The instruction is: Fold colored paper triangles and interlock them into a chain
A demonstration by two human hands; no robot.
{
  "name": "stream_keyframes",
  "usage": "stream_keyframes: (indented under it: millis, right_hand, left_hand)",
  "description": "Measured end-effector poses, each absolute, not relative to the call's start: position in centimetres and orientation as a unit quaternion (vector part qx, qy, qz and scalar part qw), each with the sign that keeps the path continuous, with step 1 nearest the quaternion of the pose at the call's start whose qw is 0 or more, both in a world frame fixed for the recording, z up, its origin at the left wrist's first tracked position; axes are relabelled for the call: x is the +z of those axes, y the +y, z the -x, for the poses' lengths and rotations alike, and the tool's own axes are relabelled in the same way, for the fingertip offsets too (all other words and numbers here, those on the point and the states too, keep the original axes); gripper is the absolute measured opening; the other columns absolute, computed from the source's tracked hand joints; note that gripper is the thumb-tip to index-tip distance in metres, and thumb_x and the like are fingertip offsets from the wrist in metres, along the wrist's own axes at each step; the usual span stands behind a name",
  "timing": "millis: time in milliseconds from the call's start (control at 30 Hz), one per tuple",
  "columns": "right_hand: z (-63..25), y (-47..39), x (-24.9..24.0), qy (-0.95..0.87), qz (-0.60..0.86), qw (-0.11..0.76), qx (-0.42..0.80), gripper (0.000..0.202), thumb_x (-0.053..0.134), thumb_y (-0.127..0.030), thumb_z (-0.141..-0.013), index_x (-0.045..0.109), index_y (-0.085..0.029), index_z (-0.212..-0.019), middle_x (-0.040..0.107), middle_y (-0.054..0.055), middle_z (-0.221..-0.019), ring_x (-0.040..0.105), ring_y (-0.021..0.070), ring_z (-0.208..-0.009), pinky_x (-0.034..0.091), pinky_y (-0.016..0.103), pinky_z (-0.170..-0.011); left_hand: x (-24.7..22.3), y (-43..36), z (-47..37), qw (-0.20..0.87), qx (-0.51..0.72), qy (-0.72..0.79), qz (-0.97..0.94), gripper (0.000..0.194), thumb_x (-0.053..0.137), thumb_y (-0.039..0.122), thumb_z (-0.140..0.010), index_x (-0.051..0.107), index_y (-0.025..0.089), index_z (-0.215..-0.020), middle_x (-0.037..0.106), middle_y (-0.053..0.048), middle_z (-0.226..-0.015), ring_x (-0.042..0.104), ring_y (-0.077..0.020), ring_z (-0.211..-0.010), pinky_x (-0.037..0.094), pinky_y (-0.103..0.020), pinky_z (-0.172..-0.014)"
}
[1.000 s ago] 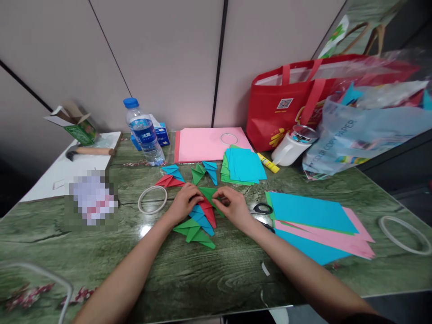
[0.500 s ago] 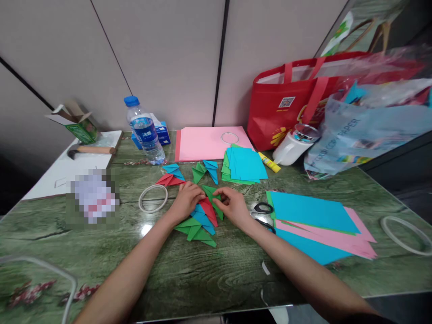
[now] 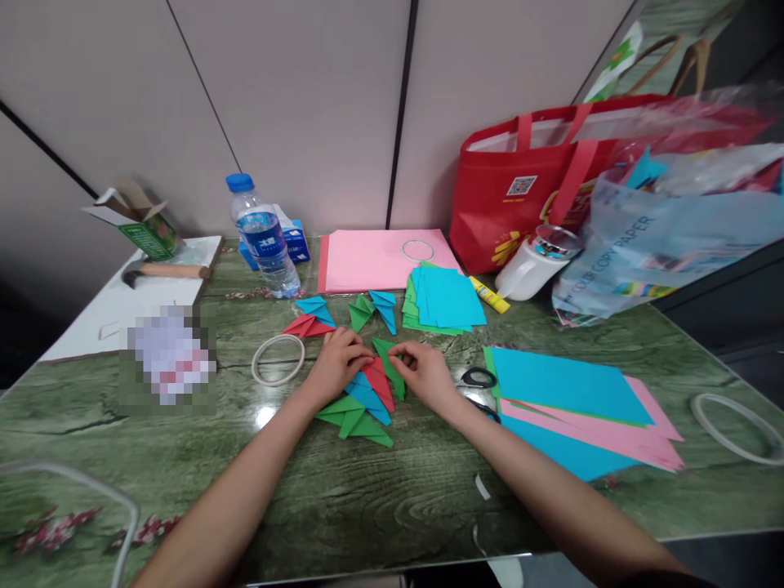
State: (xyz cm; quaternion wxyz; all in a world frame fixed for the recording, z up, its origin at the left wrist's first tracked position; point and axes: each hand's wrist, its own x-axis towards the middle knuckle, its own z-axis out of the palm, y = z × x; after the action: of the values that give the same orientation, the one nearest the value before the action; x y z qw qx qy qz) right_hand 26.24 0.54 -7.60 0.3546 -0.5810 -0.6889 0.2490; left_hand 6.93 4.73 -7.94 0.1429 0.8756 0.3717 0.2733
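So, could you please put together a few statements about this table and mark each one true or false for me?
1. The right hand has its fingertips on a green folded piece. True.
2. The left hand is gripping the scissors. False: its fingertips are at a red folded piece, and the scissors lie to the right of the right hand.
3. The hammer lies on a white panel. True.
4. The bottle has a red cap. False: its cap is blue.
5. The yellow tube stands upright. False: it lies on its side near the white cup.
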Motion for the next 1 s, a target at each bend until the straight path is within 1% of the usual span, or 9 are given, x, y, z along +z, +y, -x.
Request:
stream_keyframes:
  millis: [100, 200, 333, 500, 600, 667, 767, 900, 1000]
  right_hand:
    - [-26.24, 0.51, -7.62, -0.687, 0.577, 0.361, 0.255, 0.009, 0.06, -0.016, -0.076, 0.068, -0.016, -0.081, 0.062, 0.001, -0.066, 0.053, 0.0125, -0.056, 0.039, 0.023, -0.054]
    - [-26.27, 0.51, -7.7, -0.686, 0.576, 0.366, 0.252, 0.009, 0.062, -0.016, -0.074, 0.067, -0.016, -0.082, 0.062, 0.002, -0.072, 0.053, 0.0117, -0.055, 0.041, 0.023, -0.054]
    - [-26.31, 0.49, -7.56, -0.69, 0.583, 0.348, 0.253, 0.01, 0.063, -0.015, -0.074, 0.067, -0.016, -0.083, 0.06, 0.001, -0.069, 0.051, 0.0107, -0.051, 0.04, 0.023, -0.054]
    - [-26.38, 0.29, -7.18, -0.696, 0.588, 0.338, 0.237, 0.01, 0.06, -0.021, -0.078, 0.068, -0.017, -0.083, 0.065, 0.003, -0.071, 0.056, 0.0144, -0.058, 0.042, 0.027, -0.059]
    - [-26.56, 0.31, -7.36, -0.671, 0.582, 0.356, 0.29, 0.012, 0.056, -0.023, -0.08, 0.067, -0.018, -0.081, 0.067, 0.003, -0.071, 0.059, 0.0157, -0.061, 0.044, 0.028, -0.059]
    - [-26.69, 0.41, -7.63, -0.636, 0.577, 0.37, 0.357, 0.012, 0.058, -0.025, -0.077, 0.066, -0.018, -0.083, 0.063, 0.001, -0.064, 0.058, 0.0147, -0.055, 0.045, 0.026, -0.054]
    - [-26.75, 0.54, -7.93, -0.578, 0.561, 0.398, 0.44, 0.019, 0.064, -0.03, -0.071, 0.063, -0.017, -0.085, 0.055, -0.003, -0.058, 0.054, 0.0125, -0.049, 0.044, 0.024, -0.046]
    - [-26.58, 0.54, -7.93, -0.536, 0.557, 0.443, 0.455, 0.041, 0.07, -0.03, -0.064, 0.056, -0.017, -0.1, 0.051, -0.007, -0.059, 0.052, 0.011, -0.05, 0.044, 0.021, -0.045]
    - [-26.47, 0.55, -8.02, -0.532, 0.561, 0.436, 0.461, 0.041, 0.069, -0.031, -0.064, 0.056, -0.016, -0.1, 0.051, -0.006, -0.059, 0.052, 0.0111, -0.05, 0.045, 0.022, -0.045]
  left_hand:
    - [-8.11, 4.79, -6.83, 0.119, 0.28, 0.35, -0.886, 0.008, 0.063, 0.023, -0.082, 0.071, 0.022, -0.083, 0.06, -0.003, -0.08, 0.048, -0.0194, -0.083, 0.033, -0.033, -0.071]
    - [-8.24, 4.78, -6.88, 0.123, 0.293, 0.322, -0.892, 0.013, 0.057, 0.023, -0.086, 0.069, 0.018, -0.085, 0.059, -0.004, -0.082, 0.048, -0.0185, -0.081, 0.037, -0.032, -0.072]
    - [-8.44, 4.71, -7.02, 0.139, 0.287, 0.305, -0.897, 0.018, 0.049, 0.022, -0.091, 0.066, 0.016, -0.089, 0.059, -0.006, -0.088, 0.05, -0.0177, -0.083, 0.042, -0.031, -0.075]
    - [-8.45, 4.69, -7.04, 0.14, 0.294, 0.298, -0.897, 0.019, 0.053, 0.03, -0.088, 0.066, 0.016, -0.092, 0.058, -0.006, -0.086, 0.051, -0.0178, -0.082, 0.043, -0.031, -0.074]
    - [-8.38, 4.68, -7.01, 0.148, 0.298, 0.292, -0.897, 0.02, 0.057, 0.033, -0.085, 0.066, 0.017, -0.093, 0.059, -0.005, -0.087, 0.052, -0.0179, -0.082, 0.044, -0.031, -0.074]
    - [-8.34, 4.66, -6.97, 0.155, 0.302, 0.291, -0.894, 0.02, 0.058, 0.034, -0.084, 0.065, 0.017, -0.094, 0.06, -0.005, -0.088, 0.053, -0.0181, -0.083, 0.044, -0.031, -0.075]
    - [-8.2, 4.57, -6.89, 0.155, 0.302, 0.298, -0.892, 0.024, 0.062, 0.037, -0.081, 0.064, 0.017, -0.095, 0.062, -0.006, -0.089, 0.054, -0.019, -0.086, 0.044, -0.033, -0.077]
    - [-7.83, 4.37, -6.77, 0.129, 0.284, 0.341, -0.887, 0.031, 0.068, 0.042, -0.074, 0.064, 0.018, -0.094, 0.065, -0.005, -0.091, 0.055, -0.0212, -0.089, 0.04, -0.038, -0.082]
    - [-7.67, 4.33, -6.67, 0.14, 0.289, 0.347, -0.881, 0.032, 0.07, 0.042, -0.073, 0.065, 0.018, -0.092, 0.065, -0.005, -0.088, 0.055, -0.0204, -0.086, 0.041, -0.037, -0.08]
